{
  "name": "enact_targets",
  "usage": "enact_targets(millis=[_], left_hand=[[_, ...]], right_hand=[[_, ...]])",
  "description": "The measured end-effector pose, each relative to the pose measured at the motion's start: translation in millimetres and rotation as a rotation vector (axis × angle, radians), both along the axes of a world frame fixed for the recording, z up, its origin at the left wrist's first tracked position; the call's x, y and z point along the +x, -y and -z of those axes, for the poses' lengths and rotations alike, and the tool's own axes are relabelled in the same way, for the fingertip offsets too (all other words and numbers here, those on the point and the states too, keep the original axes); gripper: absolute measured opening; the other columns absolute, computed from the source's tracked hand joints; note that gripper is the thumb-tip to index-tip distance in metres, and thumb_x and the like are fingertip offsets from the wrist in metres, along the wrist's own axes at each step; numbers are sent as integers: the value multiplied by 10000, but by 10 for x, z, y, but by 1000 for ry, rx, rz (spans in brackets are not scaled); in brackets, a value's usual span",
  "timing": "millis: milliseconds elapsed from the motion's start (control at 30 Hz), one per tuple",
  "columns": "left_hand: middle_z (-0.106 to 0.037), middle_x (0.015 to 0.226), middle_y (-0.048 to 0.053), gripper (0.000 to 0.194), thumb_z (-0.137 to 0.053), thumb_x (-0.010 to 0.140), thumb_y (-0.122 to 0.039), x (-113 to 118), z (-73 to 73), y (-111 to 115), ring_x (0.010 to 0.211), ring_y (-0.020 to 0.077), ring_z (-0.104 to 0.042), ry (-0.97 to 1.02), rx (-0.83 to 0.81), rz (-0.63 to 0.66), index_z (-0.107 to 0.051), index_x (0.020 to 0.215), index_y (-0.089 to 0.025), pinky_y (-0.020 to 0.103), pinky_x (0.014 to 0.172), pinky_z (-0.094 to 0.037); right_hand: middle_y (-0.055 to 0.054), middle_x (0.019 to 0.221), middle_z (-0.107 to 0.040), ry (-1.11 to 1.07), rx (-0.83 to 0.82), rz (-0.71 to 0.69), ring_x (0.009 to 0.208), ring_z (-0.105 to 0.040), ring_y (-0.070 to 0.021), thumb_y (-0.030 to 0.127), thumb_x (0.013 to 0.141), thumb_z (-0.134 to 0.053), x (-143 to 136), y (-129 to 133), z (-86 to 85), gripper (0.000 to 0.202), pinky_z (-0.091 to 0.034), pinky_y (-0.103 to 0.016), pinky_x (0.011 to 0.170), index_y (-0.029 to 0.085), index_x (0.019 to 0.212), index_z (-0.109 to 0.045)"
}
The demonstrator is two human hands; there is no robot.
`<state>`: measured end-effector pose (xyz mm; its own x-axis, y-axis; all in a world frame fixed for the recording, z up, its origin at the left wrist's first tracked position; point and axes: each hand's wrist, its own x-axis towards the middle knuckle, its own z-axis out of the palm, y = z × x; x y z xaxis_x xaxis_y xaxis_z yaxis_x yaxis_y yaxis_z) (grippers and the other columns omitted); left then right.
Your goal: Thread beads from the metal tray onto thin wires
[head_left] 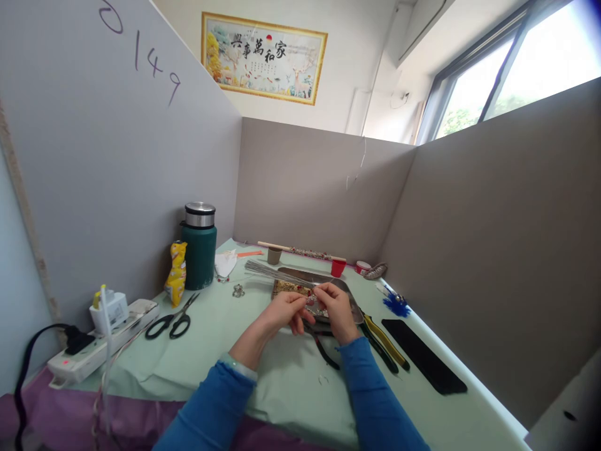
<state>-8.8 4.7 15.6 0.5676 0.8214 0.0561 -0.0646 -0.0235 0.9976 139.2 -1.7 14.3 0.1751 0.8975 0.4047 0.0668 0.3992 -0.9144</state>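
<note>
Fingers of both hands are curled in and pinched together over a small beaded piece point(312, 302), red and pale, held between the two hands just above the near edge of a metal tray point(350, 294). The left hand point(285, 311) closes on it from the left, thumb and forefinger nipped; the right hand point(334, 307) closes on it from the right, its fingertips meeting at the top of the piece. How tightly each pinch sits is too small to tell. Both forearms wear blue sleeves.

The tray lies on a pale green cloth point(282, 382) that covers the table, and holds a patch of small mixed beads point(287, 288). A bundle of thin wires point(267, 269) lies across its far left corner. Below the hands rests a pair of red-handled pliers point(323, 351), partly hidden by the right wrist; just to the right lie yellow-handled pliers point(387, 344), and beyond them a flat black strip point(422, 356). A blue tuft point(395, 307) sits near the right wall.

To the left lie black scissors point(171, 321), a white power strip point(101, 344), a yellow packet point(177, 274) and a dark green flask point(199, 245) with a steel lid. At the back stand a small brown cup point(274, 255) and a red cup point(337, 267)
</note>
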Motion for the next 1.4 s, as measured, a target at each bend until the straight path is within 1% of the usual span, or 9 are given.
enact_targets(millis=[100,233,367,467,567,800,933,1200,1400], left_hand=[[-667,819,126,445,-508,771,-512,-13,-19,8,445,111,-562,26,-7,-2,-577,918,-97,219,400,-402],[-643,751,75,302,-594,748,-369,-32,-7,-26,455,88,-543,93,71,-35,-608,880,-98,196,410,-402],[-633,725,60,303,-597,759,-277,-47,8,-58,463,85,-540,217,-57,-69,-591,1002,-96,193,419,-411],[-635,745,75,248,-562,791,-299,-48,-1,-53,459,87,-546,227,-115,-70,-597,913,-86,199,411,-418],[-638,754,85,261,-529,812,-349,-42,-14,-38,466,90,-556,207,-114,-89,-573,817,-92,196,404,-420],[-637,645,44,230,-575,760,-335,-23,-22,-19,429,109,-554,176,-32,-143,-443,822,-158,195,395,-409],[-643,636,45,269,-560,758,-375,-15,-29,-12,418,116,-555,185,27,-112,-419,855,-167,199,398,-406],[-649,664,62,341,-538,768,-397,2,-41,-11,390,119,-539,168,71,-86,-411,960,-145,223,399,-411],[-641,753,49,305,-523,786,-363,-32,-72,24,490,132,-586,227,148,-85,-454,1005,-163,245,463,-450]], right_hand=[[38,508,-456,10,-19,-115,483,-376,-93,372,708,-631,3,32,0,223,-288,-226,474,159,657,-584],[19,553,-513,48,-25,-205,500,-421,-105,424,744,-603,-24,58,-3,269,-321,-233,487,157,769,-621],[16,602,-522,17,7,-151,498,-412,-97,437,755,-590,-34,47,4,292,-321,-225,472,162,850,-609],[25,587,-507,84,36,-120,500,-398,-91,398,738,-619,-29,31,30,242,-316,-215,469,162,771,-579],[19,600,-523,169,59,-106,515,-408,-95,385,755,-601,-32,24,55,226,-329,-215,485,162,743,-567],[-8,629,-566,263,25,-117,585,-482,-127,394,778,-570,-58,26,63,246,-378,-229,547,153,742,-601],[-16,652,-572,227,-10,-173,607,-490,-129,394,781,-577,-46,30,70,252,-376,-229,552,146,759,-613],[18,583,-512,106,-36,-245,501,-367,-81,395,764,-603,-57,104,-8,253,-271,-211,474,143,744,-604],[40,529,-431,-142,-48,-209,466,-330,-80,390,731,-631,12,63,0,241,-254,-217,447,166,680,-558]])
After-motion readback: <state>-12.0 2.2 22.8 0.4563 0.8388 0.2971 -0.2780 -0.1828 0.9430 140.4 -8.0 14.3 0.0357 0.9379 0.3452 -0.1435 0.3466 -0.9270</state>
